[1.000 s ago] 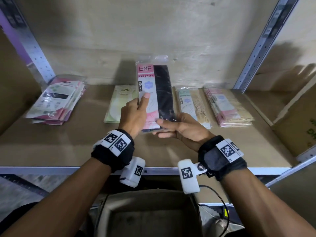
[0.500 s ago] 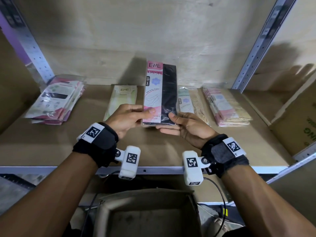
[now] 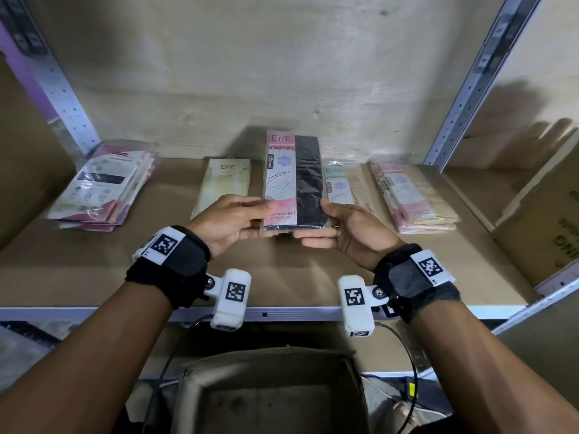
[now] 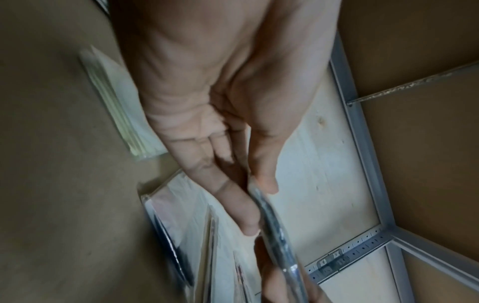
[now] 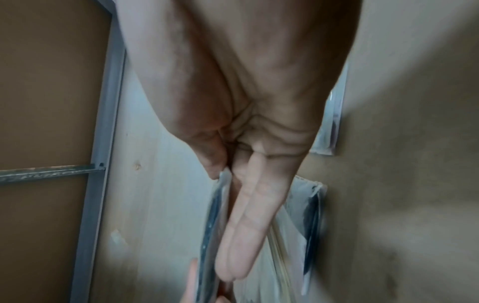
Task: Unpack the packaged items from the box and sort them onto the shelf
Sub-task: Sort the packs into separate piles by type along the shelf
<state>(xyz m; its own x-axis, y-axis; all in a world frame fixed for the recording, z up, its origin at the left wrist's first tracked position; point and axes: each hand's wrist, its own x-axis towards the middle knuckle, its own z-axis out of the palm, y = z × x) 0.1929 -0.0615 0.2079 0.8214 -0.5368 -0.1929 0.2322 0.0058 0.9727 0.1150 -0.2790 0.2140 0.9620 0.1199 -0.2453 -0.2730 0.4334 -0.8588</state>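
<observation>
I hold a pink-and-black stocking packet [image 3: 294, 183] upright over the middle of the shelf board [image 3: 282, 277], one hand at each lower side. My left hand [image 3: 232, 214] pinches its left edge between thumb and fingers. My right hand [image 3: 341, 223] pinches the right edge, fingers underneath. In the left wrist view the packet's edge [image 4: 274, 235] runs between my thumb and fingers. The right wrist view shows the packet's edge [image 5: 215, 215] beside my straight fingers [image 5: 241, 235]. The cardboard box [image 3: 269, 393] stands open below the shelf.
On the shelf lie a pale yellow packet [image 3: 225, 183], a green-and-beige packet [image 3: 341, 183], a pink-and-beige stack [image 3: 413, 195] and a mixed stack [image 3: 103, 186] at far left. Metal uprights [image 3: 463, 89] frame the bay. A cardboard carton [image 3: 545, 220] stands at right.
My left hand has slid from the packet's face down to its left edge. The packet has moved slightly right and now stands squarer between both hands.
</observation>
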